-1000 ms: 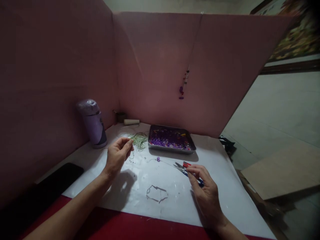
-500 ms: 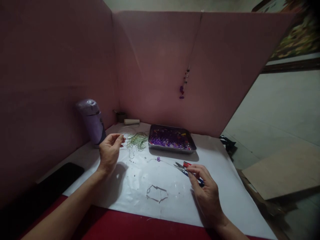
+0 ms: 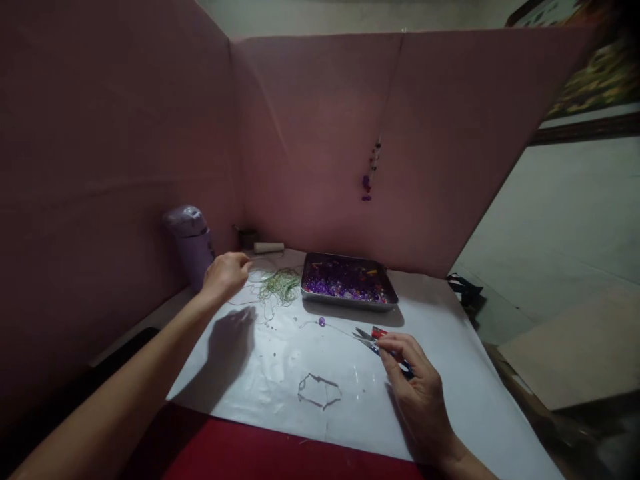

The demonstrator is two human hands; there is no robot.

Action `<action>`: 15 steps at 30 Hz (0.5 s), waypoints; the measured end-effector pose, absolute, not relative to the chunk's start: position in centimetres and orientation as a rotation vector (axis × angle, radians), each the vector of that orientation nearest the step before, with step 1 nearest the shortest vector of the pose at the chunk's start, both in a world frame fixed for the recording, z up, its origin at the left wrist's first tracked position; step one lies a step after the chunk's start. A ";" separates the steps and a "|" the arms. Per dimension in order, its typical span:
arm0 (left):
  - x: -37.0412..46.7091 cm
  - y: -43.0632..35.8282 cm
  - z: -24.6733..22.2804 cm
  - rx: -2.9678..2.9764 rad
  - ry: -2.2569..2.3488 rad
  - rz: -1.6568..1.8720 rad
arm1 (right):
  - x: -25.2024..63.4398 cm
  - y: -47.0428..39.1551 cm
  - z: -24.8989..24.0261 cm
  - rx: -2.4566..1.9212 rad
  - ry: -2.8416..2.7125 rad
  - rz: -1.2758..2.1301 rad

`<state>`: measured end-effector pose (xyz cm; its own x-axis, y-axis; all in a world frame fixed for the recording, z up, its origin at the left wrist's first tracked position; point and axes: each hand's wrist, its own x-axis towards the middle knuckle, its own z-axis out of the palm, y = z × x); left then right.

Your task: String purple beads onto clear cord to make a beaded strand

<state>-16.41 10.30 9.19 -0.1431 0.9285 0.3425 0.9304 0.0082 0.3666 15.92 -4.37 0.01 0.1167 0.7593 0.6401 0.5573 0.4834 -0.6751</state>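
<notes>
My left hand (image 3: 227, 275) is raised above the table's left side, fingertips pinched on a thin thread, near the tangle of green thread (image 3: 280, 287). At the right, my right hand (image 3: 417, 380) pinches the end of a thin string that runs left to a purple bead (image 3: 321, 322) on the white sheet. Dark-handled scissors (image 3: 367, 340) lie partly under my right fingers, blades pointing left, beside a small red object (image 3: 379, 332). A metal tray (image 3: 350, 305) of mostly purple beads stands behind them. A thin shadow-like outline (image 3: 320, 391) shows on the sheet in front.
A purple bottle (image 3: 193, 250) stands at the back left, near a pale roll (image 3: 269, 247) and a small dark cup (image 3: 247, 237). Strung beads (image 3: 367, 180) hang before the pink partition (image 3: 310, 133). A dark flat object (image 3: 125, 347) lies at the left edge.
My left hand has moved up and away, toward the pale roll, and turned back side up. My right hand keeps its pinch beside the scissors. The view has shifted slightly.
</notes>
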 end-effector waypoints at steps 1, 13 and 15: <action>-16.5 11.4 9.8 -2.071 -2.273 -0.812 | 15.9 -4.4 0.0 -1.186 -1.558 0.216; -17.2 21.9 6.2 -1.996 -2.595 -0.606 | 16.7 -3.6 -1.2 -1.234 -1.625 0.157; -17.5 23.1 5.8 -1.999 -2.630 -0.600 | 17.0 -3.4 -1.5 -1.229 -1.662 0.111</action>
<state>-17.48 23.09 5.81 -0.2762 0.9602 0.0423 0.8836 0.2364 0.4043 17.01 -3.36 -1.51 0.0427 0.7517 0.6582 0.6579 0.4746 -0.5848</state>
